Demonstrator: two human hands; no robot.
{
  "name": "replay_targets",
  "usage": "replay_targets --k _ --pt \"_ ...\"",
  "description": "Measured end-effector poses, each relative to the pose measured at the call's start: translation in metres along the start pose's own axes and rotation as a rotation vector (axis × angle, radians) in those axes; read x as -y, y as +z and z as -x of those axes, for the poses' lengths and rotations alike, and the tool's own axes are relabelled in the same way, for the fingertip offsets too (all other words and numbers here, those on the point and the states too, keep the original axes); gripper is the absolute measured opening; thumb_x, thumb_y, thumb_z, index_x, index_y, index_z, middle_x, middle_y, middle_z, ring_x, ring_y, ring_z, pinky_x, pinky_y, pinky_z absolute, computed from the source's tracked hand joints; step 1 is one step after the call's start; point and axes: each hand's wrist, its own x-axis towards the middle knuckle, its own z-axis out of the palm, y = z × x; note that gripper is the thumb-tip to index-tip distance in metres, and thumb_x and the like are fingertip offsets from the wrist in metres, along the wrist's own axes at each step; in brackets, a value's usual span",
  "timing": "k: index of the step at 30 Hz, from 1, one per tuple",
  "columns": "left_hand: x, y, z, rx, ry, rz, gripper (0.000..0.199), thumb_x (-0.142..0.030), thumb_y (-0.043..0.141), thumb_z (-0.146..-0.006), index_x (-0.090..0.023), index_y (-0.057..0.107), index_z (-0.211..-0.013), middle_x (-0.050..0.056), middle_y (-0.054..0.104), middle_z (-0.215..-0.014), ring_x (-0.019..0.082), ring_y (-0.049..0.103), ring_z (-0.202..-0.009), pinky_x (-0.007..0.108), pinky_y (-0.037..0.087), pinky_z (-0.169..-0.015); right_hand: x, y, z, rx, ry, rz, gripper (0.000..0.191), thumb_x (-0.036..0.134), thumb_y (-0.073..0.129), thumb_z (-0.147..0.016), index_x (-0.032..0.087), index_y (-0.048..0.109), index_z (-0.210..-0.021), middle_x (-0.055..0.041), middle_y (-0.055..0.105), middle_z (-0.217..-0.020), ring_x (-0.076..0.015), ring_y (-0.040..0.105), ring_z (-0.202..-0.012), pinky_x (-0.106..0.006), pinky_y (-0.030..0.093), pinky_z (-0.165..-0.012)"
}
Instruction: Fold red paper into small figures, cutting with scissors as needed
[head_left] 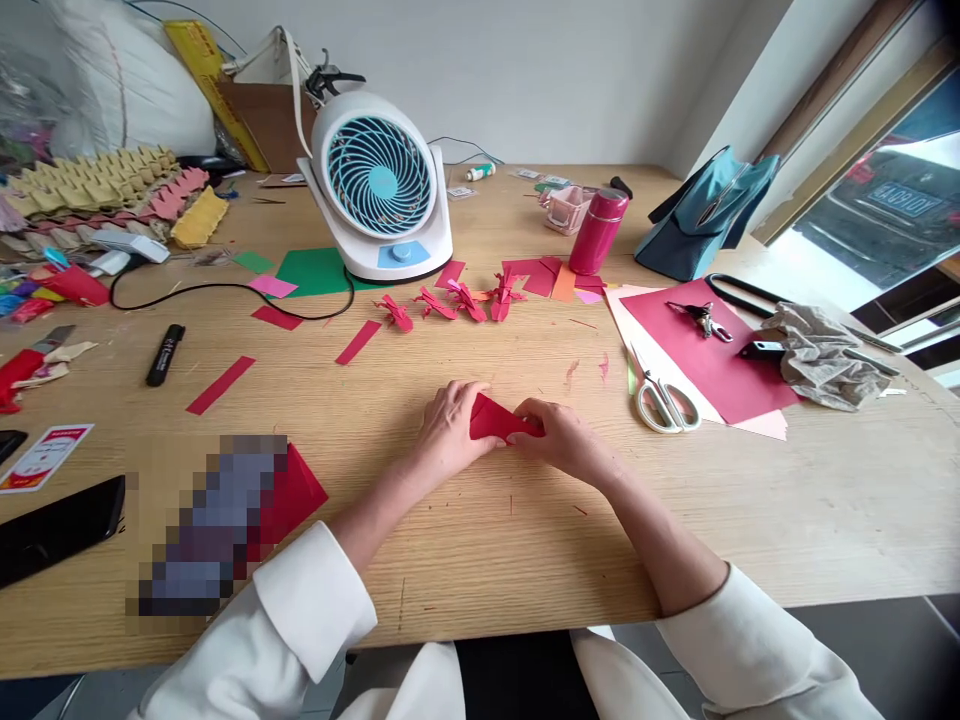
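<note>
A small folded piece of red paper (491, 418) is held between my two hands, low over the middle of the wooden table. My left hand (450, 428) grips its left side, thumb at the lower edge and fingers above. On the right side, my right hand (559, 435) pinches the paper's narrower end. Beyond the hands stand several folded red paper figures (471, 302) in a row. Red paper strips (220, 385) lie to the left. White-handled scissors (664, 400) rest at the right, partly on pale paper beside a large red sheet (701, 345).
A white fan heater (382, 185) stands at the back, its black cable curving left. Behind the figures is a pink bottle (598, 232); a blue bag (705, 215) sits back right. A black marker (165, 355) and phones lie left.
</note>
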Motion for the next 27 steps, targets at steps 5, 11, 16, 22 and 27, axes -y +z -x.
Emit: replay_targets --k 5,11,16,22,27 --pt "0.013 0.0 -0.001 -0.189 -0.027 0.24 0.075 -0.028 0.08 -0.071 -0.021 0.042 -0.136 0.012 0.055 -0.132 0.027 0.053 -0.124 0.043 0.044 -0.105 -0.009 -0.001 -0.007 -0.044 -0.059 -0.254 0.02 0.036 0.06 -0.083 0.017 0.059 -0.076 0.0042 0.05 -0.063 -0.0105 0.041 -0.06 -0.025 0.031 -0.056" --pt "0.02 -0.009 -0.003 -0.083 -0.158 0.606 0.057 -0.031 0.074 -0.075 -0.018 0.052 -0.126 0.009 0.068 -0.112 0.021 0.067 -0.097 0.033 0.053 -0.086 -0.018 0.003 -0.012 -0.055 -0.032 -0.444 0.029 0.045 0.063 -0.082 0.016 0.061 -0.081 0.0032 0.051 -0.064 -0.01 0.04 -0.058 -0.024 0.03 -0.054" --pt "0.016 -0.012 -0.001 -0.034 -0.157 0.642 0.042 -0.035 0.074 -0.076 -0.017 0.062 -0.111 0.007 0.071 -0.103 0.02 0.067 -0.09 0.028 0.052 -0.08 -0.019 0.002 -0.011 -0.017 -0.049 -0.443 0.034 0.049 0.067 -0.078 0.016 0.06 -0.077 0.0044 0.047 -0.061 -0.0091 0.038 -0.057 -0.023 0.026 -0.051" --pt "0.018 -0.011 -0.001 -0.017 -0.175 0.664 0.038 -0.038 0.076 -0.074 -0.016 0.064 -0.102 0.005 0.071 -0.092 0.017 0.065 -0.08 0.026 0.052 -0.073 -0.02 -0.002 -0.009 0.071 -0.039 -0.395 0.031 0.046 0.067 -0.078 0.016 0.059 -0.074 0.0059 0.043 -0.059 -0.008 0.035 -0.054 -0.022 0.025 -0.049" --pt "0.02 -0.012 -0.003 0.004 -0.244 0.862 0.046 -0.038 0.079 -0.07 -0.016 0.061 -0.106 0.006 0.071 -0.098 0.017 0.066 -0.085 0.027 0.053 -0.076 -0.019 -0.006 -0.008 0.082 -0.035 -0.313 0.028 0.041 0.065 -0.079 0.017 0.055 -0.068 0.0061 0.04 -0.058 -0.0078 0.033 -0.053 -0.022 0.024 -0.048"
